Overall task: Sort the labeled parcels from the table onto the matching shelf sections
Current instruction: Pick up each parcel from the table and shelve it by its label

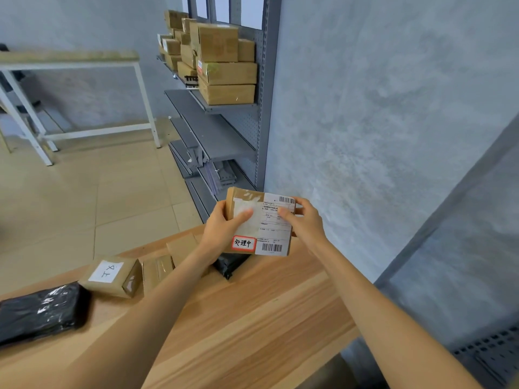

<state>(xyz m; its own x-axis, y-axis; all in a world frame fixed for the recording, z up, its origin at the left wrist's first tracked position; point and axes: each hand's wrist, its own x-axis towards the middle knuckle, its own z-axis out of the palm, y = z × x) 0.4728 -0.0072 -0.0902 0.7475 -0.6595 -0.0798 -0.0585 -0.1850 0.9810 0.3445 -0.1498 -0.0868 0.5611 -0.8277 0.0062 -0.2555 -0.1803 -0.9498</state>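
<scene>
- Nearest us, the table (252, 318) fills the lower frame, with parcels left to sort: a black bag (36, 310) at lower left, a taped box (112, 276) with a white label beside it, and more brown and black parcels behind our left arm
- Centre frame, above the table's far edge, we hold up a box (261, 220) label-side towards us; our left hand (222, 231) grips its left edge, thumb across the face, and our right hand (303, 220) pinches its right edge
- Its red-bordered sticker (243, 243) reads 处理中, so we judge this parcel is being read, not yet placed
- Farther off, upper centre, the shelf (224, 136) already carries stacked boxes (224, 66) on its upper levels; lower levels look bare
</scene>
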